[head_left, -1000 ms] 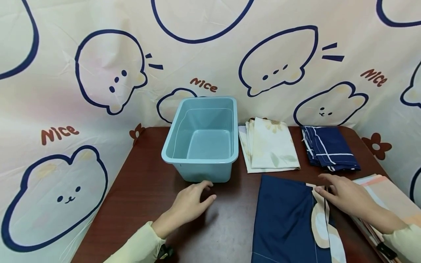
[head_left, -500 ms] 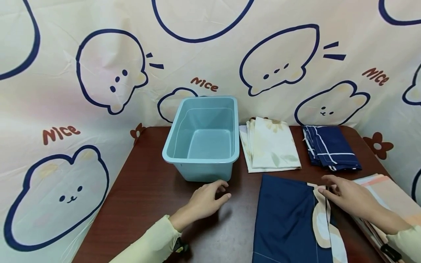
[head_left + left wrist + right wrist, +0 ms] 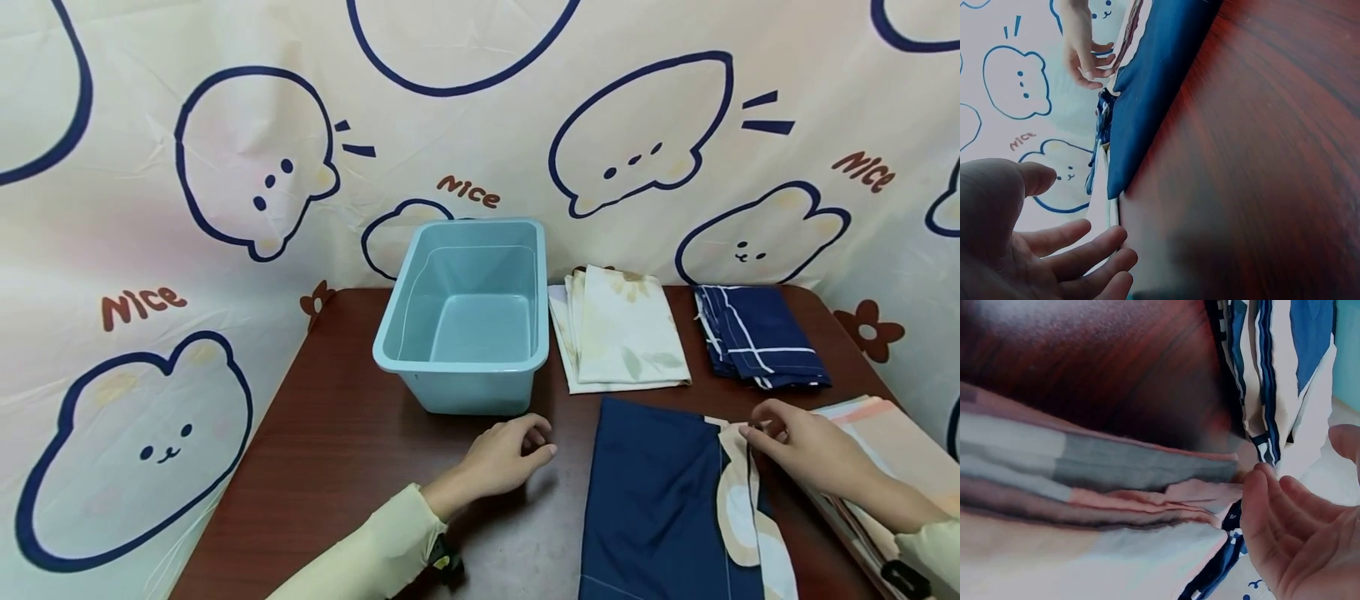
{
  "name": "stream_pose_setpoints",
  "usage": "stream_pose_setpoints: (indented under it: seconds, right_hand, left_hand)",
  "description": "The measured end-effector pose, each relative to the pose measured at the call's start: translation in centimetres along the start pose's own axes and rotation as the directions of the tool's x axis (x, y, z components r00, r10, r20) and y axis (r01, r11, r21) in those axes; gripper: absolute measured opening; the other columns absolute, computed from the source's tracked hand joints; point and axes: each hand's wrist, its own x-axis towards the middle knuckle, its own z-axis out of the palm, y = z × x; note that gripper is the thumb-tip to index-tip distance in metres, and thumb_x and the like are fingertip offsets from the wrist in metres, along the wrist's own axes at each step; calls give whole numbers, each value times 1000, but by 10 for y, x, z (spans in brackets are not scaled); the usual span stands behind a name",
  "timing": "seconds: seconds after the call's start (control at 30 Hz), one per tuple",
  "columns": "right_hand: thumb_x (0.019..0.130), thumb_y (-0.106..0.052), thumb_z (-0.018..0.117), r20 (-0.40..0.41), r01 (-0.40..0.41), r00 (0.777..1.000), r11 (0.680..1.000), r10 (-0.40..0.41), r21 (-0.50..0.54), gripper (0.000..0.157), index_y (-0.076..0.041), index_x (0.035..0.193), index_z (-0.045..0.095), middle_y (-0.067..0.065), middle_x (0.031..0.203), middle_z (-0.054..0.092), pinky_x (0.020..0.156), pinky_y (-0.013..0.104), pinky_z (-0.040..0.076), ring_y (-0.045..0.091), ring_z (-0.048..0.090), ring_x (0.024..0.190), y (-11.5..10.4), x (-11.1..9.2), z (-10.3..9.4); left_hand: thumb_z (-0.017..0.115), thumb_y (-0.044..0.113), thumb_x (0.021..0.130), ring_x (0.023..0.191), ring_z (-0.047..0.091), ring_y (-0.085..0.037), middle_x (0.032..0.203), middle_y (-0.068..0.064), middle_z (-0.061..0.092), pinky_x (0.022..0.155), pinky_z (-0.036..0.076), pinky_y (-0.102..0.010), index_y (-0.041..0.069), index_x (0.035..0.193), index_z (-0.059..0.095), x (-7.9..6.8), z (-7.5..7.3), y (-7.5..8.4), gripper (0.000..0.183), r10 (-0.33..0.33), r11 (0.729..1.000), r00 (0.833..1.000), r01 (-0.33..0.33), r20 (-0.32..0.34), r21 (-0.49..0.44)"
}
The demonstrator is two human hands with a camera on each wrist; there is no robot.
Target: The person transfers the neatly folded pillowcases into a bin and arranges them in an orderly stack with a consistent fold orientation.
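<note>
A navy folded cloth (image 3: 660,500) with a beige-and-white patterned edge lies on the table at the front right. My right hand (image 3: 821,454) hovers at its upper right corner, fingers loosely bent. In the right wrist view, the thumb (image 3: 1344,440) stands apart from the fingers, which hold nothing. Left of the navy cloth is my left hand (image 3: 504,454), low over the table in front of a light blue plastic bin (image 3: 465,387). Its fingers (image 3: 1094,253) are spread and relaxed in the left wrist view, with no object in the palm.
Behind the navy cloth lie a folded cream floral cloth (image 3: 630,333) and a folded dark blue cloth with white lines (image 3: 765,333). A peach-and-grey folded stack (image 3: 892,442) lies at the right. A printed curtain (image 3: 247,333) surrounds the dark red table (image 3: 322,467).
My left hand has moved rightward, toward the navy cloth, from in front of the bin's middle to its right corner. The right hand has stayed almost in place beside the cloth's corner.
</note>
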Motion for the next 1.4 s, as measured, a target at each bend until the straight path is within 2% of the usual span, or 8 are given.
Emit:
stream_pose_setpoints:
  seconds: [0.17,0.37,0.63,0.83,0.97,1.07,1.17,1.4]
  right_hand:
    - [101,-42,60,13,-22,1000,998,21,64,37,-6,93,61,0,77,65,54,26,40,11,53,64,3,-2,3]
    - [103,-39,56,156,-105,985,977,76,185,38,-3,94,60,0,69,64,48,27,45,13,53,52,8,-6,3]
    - [104,-44,54,317,-194,942,949,109,248,46,0,99,67,4,73,68,47,34,52,20,65,53,15,-8,-2]
    - [105,-46,50,435,-274,890,923,136,271,60,10,108,68,6,79,73,52,35,56,18,67,54,17,-7,-4]
    - [106,-46,47,498,-304,860,896,112,323,57,8,106,68,5,78,73,52,31,57,13,65,53,19,-6,-3]
    - [105,-47,47,533,-321,842,870,81,374,52,1,103,68,4,77,72,51,29,56,11,65,54,21,-3,-1]
    - [105,-47,48,551,-317,833,849,38,422,49,-2,103,67,4,78,71,51,27,55,11,66,56,24,-1,2]
    - [105,-46,50,573,-336,819,820,11,464,45,-3,107,63,4,81,64,50,24,51,10,63,58,22,-1,9]
  left_hand:
    - [61,35,100,92,68,-5,107,3,75,80,52,-25,13,127,65,5,8,4,35,4,998,999,-2,37,-64]
    - [60,34,101,92,70,-9,108,-2,76,80,53,-26,10,128,65,12,14,10,36,18,993,997,-8,78,-119]
    - [60,32,102,100,70,-13,113,-6,74,81,54,-26,10,127,65,20,25,17,34,14,983,991,10,133,-182]
    - [60,33,102,90,70,-10,107,-6,76,75,53,-25,10,126,65,26,31,20,34,16,971,986,24,164,-237]
    - [59,32,102,88,70,-11,105,-6,76,72,53,-24,9,128,63,30,34,21,35,10,957,981,48,196,-285]
    - [59,31,102,88,73,-15,105,-9,76,70,54,-24,9,130,62,32,36,22,36,-5,940,976,78,217,-332]
    - [60,28,102,86,73,-19,105,-11,76,67,54,-25,7,131,61,34,40,23,36,-27,915,976,111,216,-387]
    - [61,20,100,85,70,-23,106,-18,75,65,54,-30,-3,133,59,37,45,23,40,-116,819,969,219,220,-531]
